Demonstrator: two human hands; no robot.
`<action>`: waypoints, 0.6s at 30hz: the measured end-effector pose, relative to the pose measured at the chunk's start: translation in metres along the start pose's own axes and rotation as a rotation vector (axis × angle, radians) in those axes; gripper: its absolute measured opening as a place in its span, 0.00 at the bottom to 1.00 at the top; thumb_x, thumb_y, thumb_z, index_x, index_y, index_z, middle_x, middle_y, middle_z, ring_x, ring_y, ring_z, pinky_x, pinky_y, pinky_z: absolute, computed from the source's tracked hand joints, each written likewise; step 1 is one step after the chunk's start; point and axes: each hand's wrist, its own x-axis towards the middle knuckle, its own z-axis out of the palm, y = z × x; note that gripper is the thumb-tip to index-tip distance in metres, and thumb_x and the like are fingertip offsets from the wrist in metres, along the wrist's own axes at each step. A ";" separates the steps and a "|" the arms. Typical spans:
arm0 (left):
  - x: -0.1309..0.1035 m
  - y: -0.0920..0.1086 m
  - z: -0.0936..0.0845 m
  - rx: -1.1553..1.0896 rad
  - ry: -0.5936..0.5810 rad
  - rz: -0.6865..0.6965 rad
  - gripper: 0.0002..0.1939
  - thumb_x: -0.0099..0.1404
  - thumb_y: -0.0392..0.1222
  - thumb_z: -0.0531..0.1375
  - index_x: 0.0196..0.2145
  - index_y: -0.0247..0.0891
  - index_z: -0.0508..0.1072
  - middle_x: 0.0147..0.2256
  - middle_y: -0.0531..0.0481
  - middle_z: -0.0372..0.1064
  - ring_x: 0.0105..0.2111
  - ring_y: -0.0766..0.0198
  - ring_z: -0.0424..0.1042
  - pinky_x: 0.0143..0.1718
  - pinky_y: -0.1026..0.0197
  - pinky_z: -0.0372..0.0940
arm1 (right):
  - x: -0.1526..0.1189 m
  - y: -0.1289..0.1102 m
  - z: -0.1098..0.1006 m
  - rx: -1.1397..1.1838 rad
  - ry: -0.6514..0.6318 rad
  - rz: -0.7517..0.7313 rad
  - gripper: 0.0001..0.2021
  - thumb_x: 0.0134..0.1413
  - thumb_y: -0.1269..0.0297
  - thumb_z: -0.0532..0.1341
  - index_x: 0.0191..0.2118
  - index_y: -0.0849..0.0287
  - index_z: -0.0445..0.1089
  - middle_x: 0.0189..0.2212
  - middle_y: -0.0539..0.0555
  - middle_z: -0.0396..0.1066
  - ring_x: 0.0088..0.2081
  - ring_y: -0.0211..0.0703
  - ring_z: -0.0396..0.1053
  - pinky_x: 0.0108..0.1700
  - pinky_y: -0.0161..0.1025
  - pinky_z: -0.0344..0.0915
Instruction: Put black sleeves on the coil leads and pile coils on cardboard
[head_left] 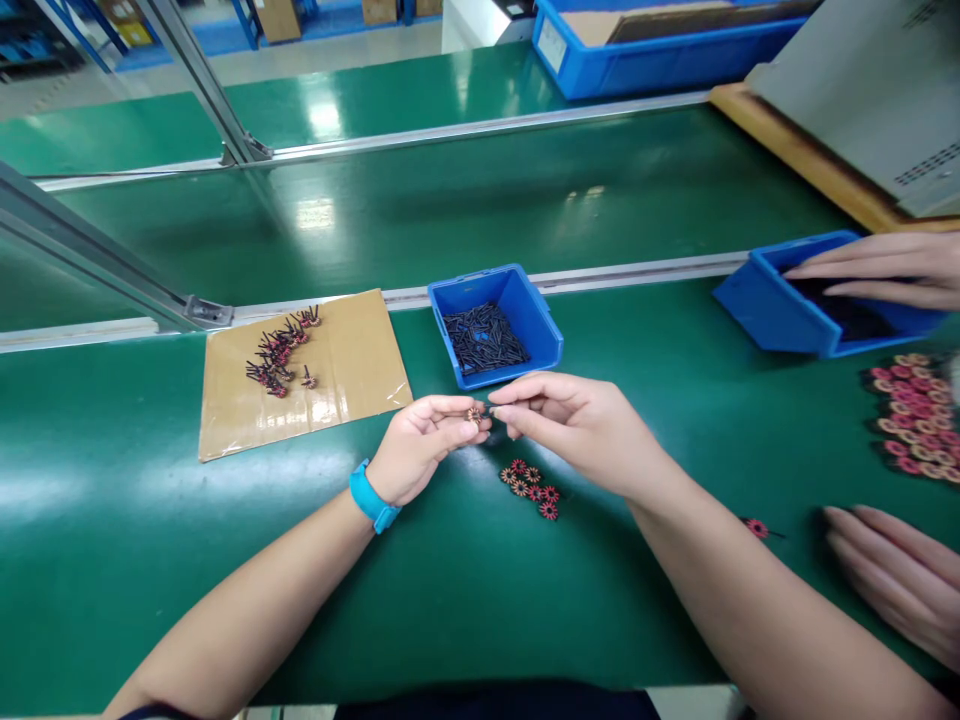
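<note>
The left hand (412,440) pinches one small ring (474,416) between thumb and fingers, and the right hand (577,425), fingertips pressed together, holds what looks like a thin black stick (489,408) close against it; a slack pinch or poor aim could drop either piece. Just below the right hand, a dipping wrist could scatter the loose rings (534,493), while just beyond both hands a knock could spill the blue bin (551,340).

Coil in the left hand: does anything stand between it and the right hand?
Only a thin dark piece, pinched in the right hand; nothing else visible separates that hand from the coil held by the left hand.
</note>
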 end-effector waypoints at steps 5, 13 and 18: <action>0.000 0.000 0.000 -0.008 -0.014 -0.004 0.12 0.48 0.35 0.69 0.32 0.36 0.74 0.30 0.52 0.76 0.33 0.66 0.75 0.38 0.62 0.69 | 0.000 0.003 0.002 0.009 -0.012 0.014 0.07 0.45 0.65 0.64 0.32 0.60 0.73 0.25 0.51 0.75 0.25 0.36 0.71 0.29 0.35 0.71; 0.000 0.000 0.000 -0.027 -0.002 -0.016 0.11 0.48 0.35 0.69 0.32 0.36 0.75 0.30 0.51 0.76 0.30 0.68 0.75 0.35 0.64 0.70 | -0.002 0.006 -0.005 -0.193 -0.087 -0.127 0.12 0.50 0.67 0.60 0.43 0.58 0.73 0.31 0.53 0.74 0.27 0.35 0.70 0.31 0.36 0.70; -0.001 0.001 -0.001 -0.032 -0.014 -0.053 0.11 0.50 0.38 0.68 0.33 0.35 0.75 0.32 0.49 0.77 0.30 0.66 0.76 0.36 0.62 0.70 | -0.002 -0.002 -0.011 -0.132 0.066 -0.090 0.16 0.47 0.68 0.63 0.45 0.59 0.71 0.28 0.51 0.75 0.25 0.35 0.71 0.30 0.36 0.71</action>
